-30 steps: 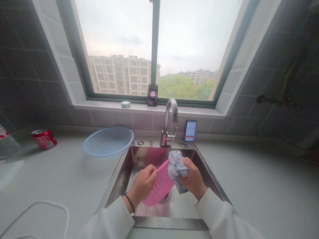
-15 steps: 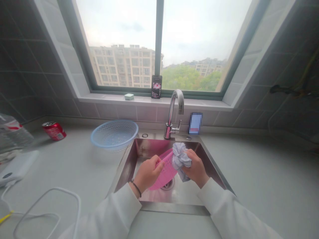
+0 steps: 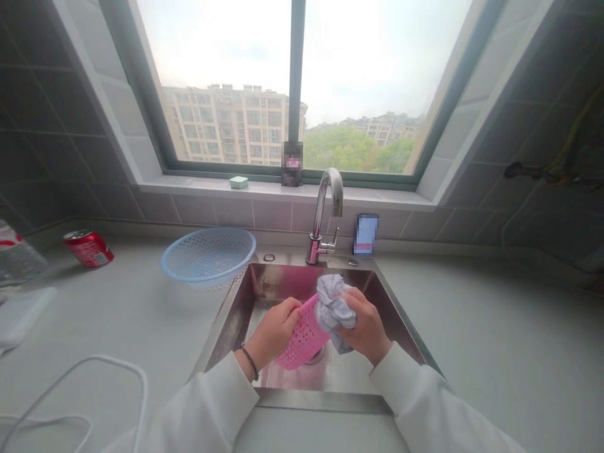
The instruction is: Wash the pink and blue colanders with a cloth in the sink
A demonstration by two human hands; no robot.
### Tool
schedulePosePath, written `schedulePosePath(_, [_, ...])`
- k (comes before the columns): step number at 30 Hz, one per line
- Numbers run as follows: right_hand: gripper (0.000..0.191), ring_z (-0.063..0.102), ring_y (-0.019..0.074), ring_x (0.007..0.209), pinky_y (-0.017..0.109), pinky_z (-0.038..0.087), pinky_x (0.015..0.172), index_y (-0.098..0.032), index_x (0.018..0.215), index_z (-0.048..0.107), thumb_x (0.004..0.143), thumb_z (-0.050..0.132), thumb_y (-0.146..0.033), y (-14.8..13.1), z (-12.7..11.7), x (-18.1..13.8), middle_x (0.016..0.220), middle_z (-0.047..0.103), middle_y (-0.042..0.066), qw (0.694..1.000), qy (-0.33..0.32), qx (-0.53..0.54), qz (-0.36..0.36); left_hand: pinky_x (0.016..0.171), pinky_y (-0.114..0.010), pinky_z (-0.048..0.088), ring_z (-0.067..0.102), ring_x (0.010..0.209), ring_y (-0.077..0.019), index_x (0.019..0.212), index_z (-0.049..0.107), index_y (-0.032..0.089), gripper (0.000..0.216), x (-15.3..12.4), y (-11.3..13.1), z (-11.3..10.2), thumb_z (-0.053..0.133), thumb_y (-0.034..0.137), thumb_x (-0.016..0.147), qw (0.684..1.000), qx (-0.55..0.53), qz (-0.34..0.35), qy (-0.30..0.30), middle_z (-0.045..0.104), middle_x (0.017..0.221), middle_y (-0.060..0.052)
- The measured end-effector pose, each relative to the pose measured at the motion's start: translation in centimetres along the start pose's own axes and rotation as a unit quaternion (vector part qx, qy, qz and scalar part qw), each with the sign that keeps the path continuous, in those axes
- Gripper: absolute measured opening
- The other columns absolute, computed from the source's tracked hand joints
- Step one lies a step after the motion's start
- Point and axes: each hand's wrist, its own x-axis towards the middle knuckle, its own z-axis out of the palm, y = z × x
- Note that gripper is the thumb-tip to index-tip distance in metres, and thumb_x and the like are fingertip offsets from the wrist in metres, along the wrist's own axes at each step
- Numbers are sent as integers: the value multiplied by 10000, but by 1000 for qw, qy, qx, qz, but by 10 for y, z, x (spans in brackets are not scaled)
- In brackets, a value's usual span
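Note:
Over the steel sink (image 3: 236, 314) my left hand (image 3: 274, 330) grips the rim of a pink perforated basket (image 3: 304, 340), tilted on edge above the drain. My right hand (image 3: 365, 327) is closed on a bunched grey-white cloth (image 3: 333, 305) pressed against the basket's upper edge. Both sleeves are white; a dark band circles my left wrist.
A chrome tap (image 3: 325, 214) stands behind the sink. A blue perforated basket (image 3: 207, 255) rests on the counter at the sink's left corner. A red can (image 3: 89, 247) lies further left. A white cable (image 3: 94, 384) loops near the front left. Small items stand on the window sill.
The view shifted slightly. The pink basket turned a little in my left hand, and the cloth in my right hand stays pressed against its edge.

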Motion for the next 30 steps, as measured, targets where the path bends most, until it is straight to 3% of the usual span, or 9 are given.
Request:
schedulePosePath(3, [204,689,248,798,350,565,687,-248,945,714,744,687,-221,-10,5,-3,960,676,79,998,-36,-15,-41,659,-276,395,568,712,-187,790,630,183,274,1,0,4,501,382,927,999,-29,-15,26,656,744,-25])
schedulePosePath(5, [210,693,251,823,353,567,697,-245,949,715,742,690,-217,-7,7,-1,996,681,84,999,-38,-28,-23,622,-271,387,548,664,-176,745,612,181,320,2,1,3,526,440,913,998,-39,-31,47,633,697,-16])
schedulePosePath(9, [244,684,285,839,416,569,743,-214,912,696,693,632,-126,10,1,5,913,648,84,997,15,-39,57,562,-261,365,527,595,-160,850,694,155,371,1,4,0,559,499,890,996,-60,-49,32,630,682,-9])
schedulePosePath(11, [228,676,280,804,412,564,717,-216,893,692,696,626,-124,10,0,5,877,633,77,997,36,-38,59,545,-260,348,513,570,-155,870,713,149,373,0,4,0,533,474,905,996,-66,-50,22,616,653,-4])
schedulePosePath(13, [195,679,265,796,387,565,704,-227,916,699,734,658,-170,-1,2,2,911,647,81,999,31,-28,19,575,-265,373,535,607,-165,865,715,150,358,0,3,2,519,444,918,997,-75,-30,18,633,674,-15])
schedulePosePath(17, [169,697,240,823,332,565,705,-262,939,715,771,709,-249,-27,11,-4,1000,692,84,994,-57,-35,-91,774,-305,464,609,825,-213,882,698,156,244,4,-4,7,549,349,890,990,-136,24,13,719,875,-58])
schedulePosePath(20, [217,696,231,833,314,562,703,-258,945,712,735,705,-204,-21,12,0,1027,696,81,995,-62,-70,-40,708,-291,450,582,749,-193,804,656,157,258,5,-6,6,572,393,868,988,-154,-18,18,683,792,-42])
schedulePosePath(24, [179,686,235,797,335,567,700,-215,906,697,731,663,-189,-4,6,6,944,667,79,994,4,-100,44,584,-259,377,504,614,-152,733,592,180,293,3,-3,6,585,454,837,988,-138,-62,32,577,656,17])
schedulePosePath(30, [175,694,222,811,312,564,694,-252,928,716,754,701,-239,-21,12,1,997,695,74,991,-63,-90,-82,683,-279,420,568,728,-183,765,575,193,237,5,-3,13,520,398,869,991,-115,-32,60,624,727,0])
